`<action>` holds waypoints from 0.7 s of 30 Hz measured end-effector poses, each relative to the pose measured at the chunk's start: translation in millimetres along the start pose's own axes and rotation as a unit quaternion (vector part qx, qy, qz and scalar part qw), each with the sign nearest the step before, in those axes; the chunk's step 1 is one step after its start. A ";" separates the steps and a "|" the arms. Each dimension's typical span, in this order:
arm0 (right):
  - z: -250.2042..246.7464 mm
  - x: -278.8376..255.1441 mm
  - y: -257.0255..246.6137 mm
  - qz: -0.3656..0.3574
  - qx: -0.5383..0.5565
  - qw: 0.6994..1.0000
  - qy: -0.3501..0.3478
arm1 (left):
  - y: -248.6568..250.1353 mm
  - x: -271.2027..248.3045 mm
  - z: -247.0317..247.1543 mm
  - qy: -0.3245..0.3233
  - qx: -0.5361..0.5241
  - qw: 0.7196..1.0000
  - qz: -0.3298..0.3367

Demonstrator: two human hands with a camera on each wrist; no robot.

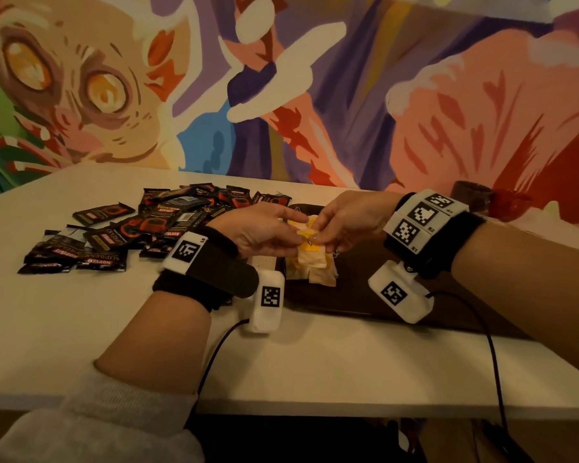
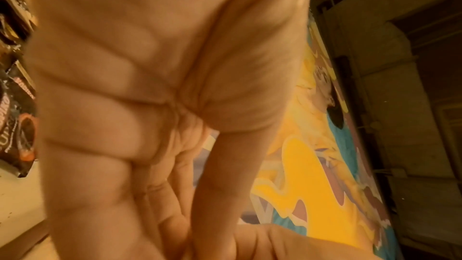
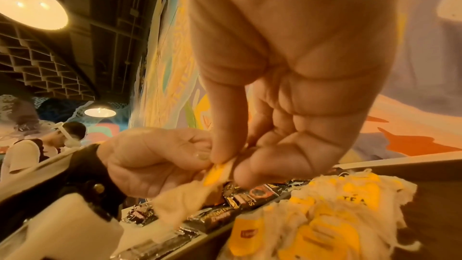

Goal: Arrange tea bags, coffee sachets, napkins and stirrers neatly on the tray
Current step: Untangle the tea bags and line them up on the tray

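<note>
Tea bag point(image 3: 185, 197): v. light, soft, limp paper w/ thin string & yellow tag; tears easily I'd guess, so best held by the tag/top edge, not the pouch. My right hand point(image 1: 350, 217) pinches it there, thumb vs forefinger; my left hand point(image 1: 261, 233) pinches the same bit from 9 o'clock. Bag dangles below both. Under it, at 6 o'clock, tea bag pile point(image 1: 311, 262) on dark tray point(image 1: 358, 295). Coffee sachets point(image 1: 131, 228) scattered off-tray on the table at 9 o'clock.
</note>
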State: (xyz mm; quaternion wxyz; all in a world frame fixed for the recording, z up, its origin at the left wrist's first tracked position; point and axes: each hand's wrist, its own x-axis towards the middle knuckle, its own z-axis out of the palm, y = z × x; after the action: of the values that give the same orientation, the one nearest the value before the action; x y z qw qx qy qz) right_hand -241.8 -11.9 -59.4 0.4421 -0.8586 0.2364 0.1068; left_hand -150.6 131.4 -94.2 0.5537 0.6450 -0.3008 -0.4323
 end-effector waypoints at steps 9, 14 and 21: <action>9.2 6.8 12.8 0.107 -0.075 0.991 -0.033 | -0.7 1.2 7.2 -0.017 0.051 0.998 -0.014; 7.4 16.7 10.8 0.141 -0.119 0.982 -0.038 | -1.9 3.3 12.3 -0.052 0.042 0.997 -0.046; 2.1 28.2 21.5 0.090 -0.149 0.982 0.072 | -2.4 5.2 10.4 -0.016 -0.010 0.999 -0.043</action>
State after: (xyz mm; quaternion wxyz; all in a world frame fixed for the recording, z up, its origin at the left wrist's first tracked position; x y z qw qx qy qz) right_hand -228.1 -29.7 -86.9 0.2799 -0.8953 0.3256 0.1186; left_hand -157.8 122.6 -97.9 0.5363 0.6445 -0.2775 -0.4690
